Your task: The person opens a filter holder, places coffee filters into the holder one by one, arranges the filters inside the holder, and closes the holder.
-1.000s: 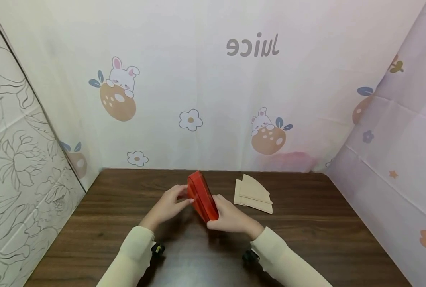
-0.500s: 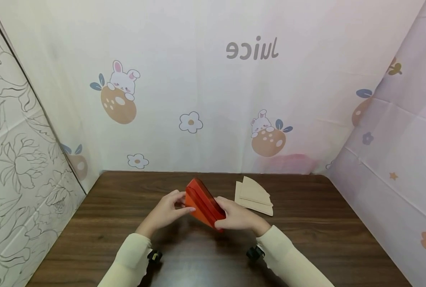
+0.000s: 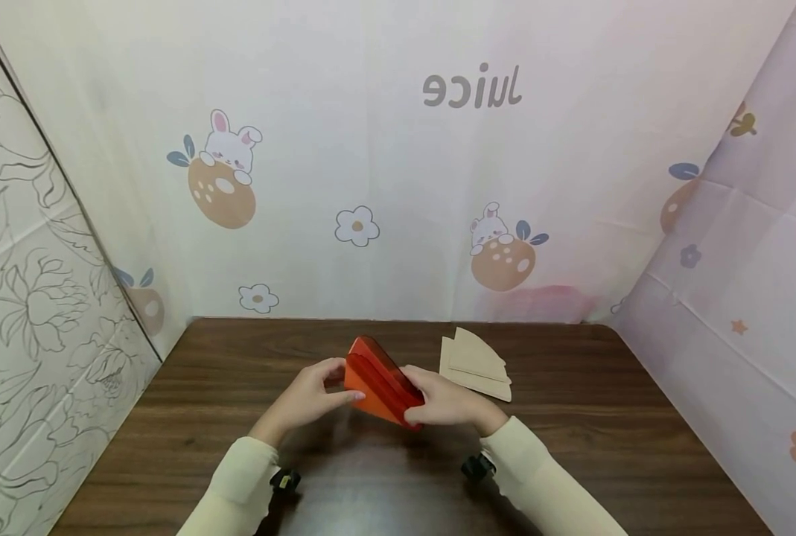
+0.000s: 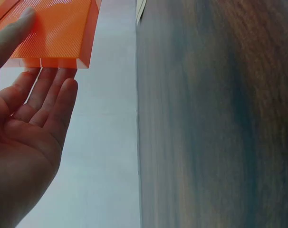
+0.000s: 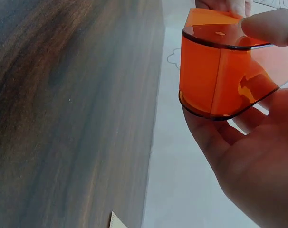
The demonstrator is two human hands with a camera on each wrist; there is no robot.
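Note:
A translucent red-orange case (image 3: 383,383) is held tilted above the table by both hands. My left hand (image 3: 312,396) pinches its left end, the thumb on the ribbed orange face (image 4: 53,33) and the fingers behind, as the left wrist view shows. At the other end, my right hand (image 3: 446,402) grips the case with thumb and fingers on opposite sides. The rounded end (image 5: 213,78) with dark edges faces the right wrist camera. What the case holds cannot be made out.
Several tan paper pieces (image 3: 476,365), overlapping, lie on the dark wooden table (image 3: 572,417) to the right, behind my right hand. A printed cloth (image 3: 371,149) hangs along the table's back edge, with more cloth at both sides.
Compared with a second ago, the case leans further over and its lower end has moved right with my right hand. More of its orange face shows. Over the last half second little has moved.

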